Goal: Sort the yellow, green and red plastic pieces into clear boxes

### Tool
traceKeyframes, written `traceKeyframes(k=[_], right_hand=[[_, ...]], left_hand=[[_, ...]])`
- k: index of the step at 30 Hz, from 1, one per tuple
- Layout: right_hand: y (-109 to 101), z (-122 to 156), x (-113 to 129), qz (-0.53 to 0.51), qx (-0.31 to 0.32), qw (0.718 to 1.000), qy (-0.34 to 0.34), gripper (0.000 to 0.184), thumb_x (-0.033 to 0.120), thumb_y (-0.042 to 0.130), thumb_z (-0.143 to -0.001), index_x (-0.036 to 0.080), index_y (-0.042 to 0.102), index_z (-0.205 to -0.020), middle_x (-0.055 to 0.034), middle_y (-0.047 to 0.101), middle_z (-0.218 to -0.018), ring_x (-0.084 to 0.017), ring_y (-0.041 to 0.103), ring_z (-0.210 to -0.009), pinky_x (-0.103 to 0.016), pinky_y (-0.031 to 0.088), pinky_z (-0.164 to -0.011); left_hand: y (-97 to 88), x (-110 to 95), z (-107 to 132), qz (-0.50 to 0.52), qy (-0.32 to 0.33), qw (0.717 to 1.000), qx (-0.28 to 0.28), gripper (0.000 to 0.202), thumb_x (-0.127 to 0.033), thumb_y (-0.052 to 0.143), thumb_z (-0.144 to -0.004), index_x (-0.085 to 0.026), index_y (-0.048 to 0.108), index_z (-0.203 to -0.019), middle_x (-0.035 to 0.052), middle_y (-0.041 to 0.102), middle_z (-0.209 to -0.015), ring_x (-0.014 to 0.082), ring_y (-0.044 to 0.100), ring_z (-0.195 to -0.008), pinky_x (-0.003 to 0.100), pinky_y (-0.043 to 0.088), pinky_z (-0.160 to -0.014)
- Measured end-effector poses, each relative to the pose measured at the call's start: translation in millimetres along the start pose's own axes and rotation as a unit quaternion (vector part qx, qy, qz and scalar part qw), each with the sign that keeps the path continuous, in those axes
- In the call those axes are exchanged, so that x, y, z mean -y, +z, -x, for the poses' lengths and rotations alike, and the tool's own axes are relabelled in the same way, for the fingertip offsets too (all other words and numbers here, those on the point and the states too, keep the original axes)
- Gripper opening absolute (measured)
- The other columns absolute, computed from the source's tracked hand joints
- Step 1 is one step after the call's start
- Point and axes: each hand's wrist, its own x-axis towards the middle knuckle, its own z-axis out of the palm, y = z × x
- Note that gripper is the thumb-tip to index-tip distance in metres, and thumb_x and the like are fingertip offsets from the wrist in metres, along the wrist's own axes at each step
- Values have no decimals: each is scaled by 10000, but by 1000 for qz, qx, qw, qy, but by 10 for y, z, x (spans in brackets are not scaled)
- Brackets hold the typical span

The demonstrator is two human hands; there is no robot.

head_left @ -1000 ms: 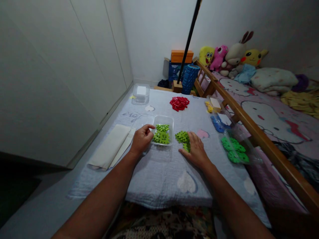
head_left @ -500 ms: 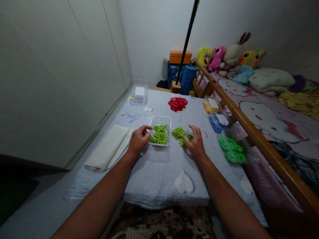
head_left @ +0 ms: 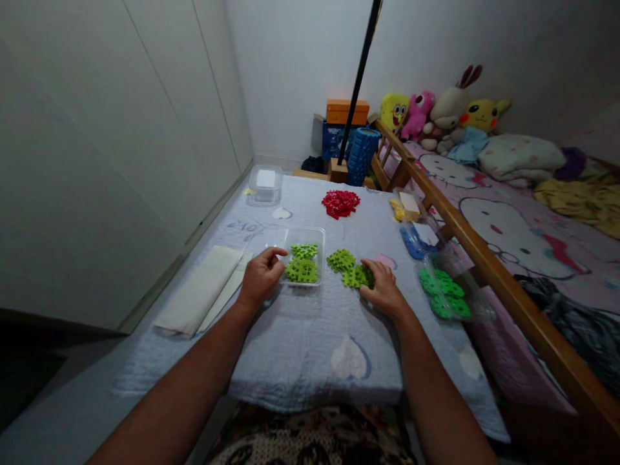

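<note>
My left hand [head_left: 262, 276] is at the left rim of a clear plastic container [head_left: 322, 248], its fingers curled and pinching at the edge. Inside lie lime-green lattice-shaped plastic pieces [head_left: 302, 270] in two heaps. Just right of the container, a loose pile of the same green pieces [head_left: 341, 259] rests on the cloth. My right hand [head_left: 382, 287] curves round the right end of that pile, thumb and fingers apart, touching or nearly touching the pieces. Its palm side is hidden.
Beyond the container lies a heap of red pieces [head_left: 341, 203]. Lidded boxes with yellow [head_left: 398, 210], blue [head_left: 415, 241] and green pieces [head_left: 443, 294] line the right edge by the wooden bed rail [head_left: 450, 223]. A closed clear box [head_left: 265, 185] stands far left; folded cloth [head_left: 198, 290] lies nearer.
My right hand has shifted from above the green pile to its right side, uncovering more pieces. My left hand stays at the container's rim. The whole view has shifted slightly.
</note>
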Motion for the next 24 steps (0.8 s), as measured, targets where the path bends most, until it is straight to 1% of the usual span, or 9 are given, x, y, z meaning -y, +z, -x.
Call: traceKeyframes(k=[5, 7, 9, 11, 13, 15, 19, 21, 24], right_hand=[[-34, -18, -26, -34, -15, 999, -14, 598, 295, 617, -763, 185, 621, -1351, -144, 653, -1336, -332, 545, -1262, -509, 438, -1091], [-65, -36, -15, -46, -31, 998, -23, 562, 308, 626, -774, 191, 636, -1323, -145, 658, -1316, -336, 542, -1276, -514, 426, -1107], [-113, -59, 24, -58, -53, 996, -34, 557, 324, 642, -779, 193, 638, -1321, -146, 655, -1300, -338, 548, -1277, -524, 403, -1129], [-174, -84, 99, -71, -67, 994, -44, 557, 348, 656, -793, 200, 637, -1330, -138, 653, -1259, -328, 578, -1227, -516, 409, -1120], [-238, -110, 209, -86, -69, 992, -57, 528, 369, 662, -814, 216, 646, -1319, -120, 655, -1193, -308, 606, -1156, -490, 441, -1080], [-291, -140, 347, -99, -67, 990, -73, 482, 368, 669, -820, 232, 657, -1283, -105, 654, -1159, -297, 612, -1125, -465, 462, -1045], [-314, -224, 668, -130, -62, 984, -102, 478, 284, 661, -762, 229, 622, -1235, -94, 644, -1192, -277, 614, -1106, -424, 502, -976], [-289, -283, 826, -149, -52, 980, -119, 514, 264, 644, -753, 228, 589, -1263, -83, 643, -1181, -257, 625, -1078, -402, 516, -951], [-231, -393, 1028, -162, -39, 972, -164, 595, 237, 616, -764, 234, 550, -1355, -78, 633, -1196, -232, 630, -1060, -387, 517, -969]], left_hand=[[2, -9, 5, 5, -1, 1000, -3, 264, -317, 572, -772, -171, 710, -944, -64, 420, -601, 114, 396, -561, 239, 336, -586], [5, -11, 3, 10, -3, 1000, -4, 262, -321, 573, -770, -171, 709, -937, -65, 415, -595, 114, 388, -556, 239, 336, -585], [7, -10, 1, 13, -5, 1000, -5, 259, -323, 575, -767, -172, 708, -931, -66, 412, -590, 115, 390, -557, 239, 337, -587], [9, -6, 0, 16, -7, 1000, -5, 259, -323, 578, -761, -174, 707, -929, -66, 413, -591, 117, 398, -562, 241, 339, -590], [11, 0, -1, 21, -8, 1000, -4, 266, -323, 581, -758, -172, 705, -939, -66, 420, -598, 117, 403, -565, 242, 339, -591], [15, 8, -1, 26, -8, 1000, -5, 272, -322, 585, -759, -169, 702, -951, -68, 420, -604, 114, 398, -561, 242, 335, -588], [26, 24, 0, 28, -9, 1000, -9, 276, -318, 585, -759, -176, 702, -965, -70, 417, -609, 113, 393, -560, 241, 332, -589], [30, 28, 0, 25, -13, 1000, -9, 279, -320, 584, -757, -182, 704, -968, -69, 416, -608, 117, 398, -564, 241, 332, -588], [35, 28, -5, 25, -16, 1000, -8, 278, -325, 578, -754, -188, 705, -961, -69, 412, -600, 120, 402, -561, 241, 328, -579]])
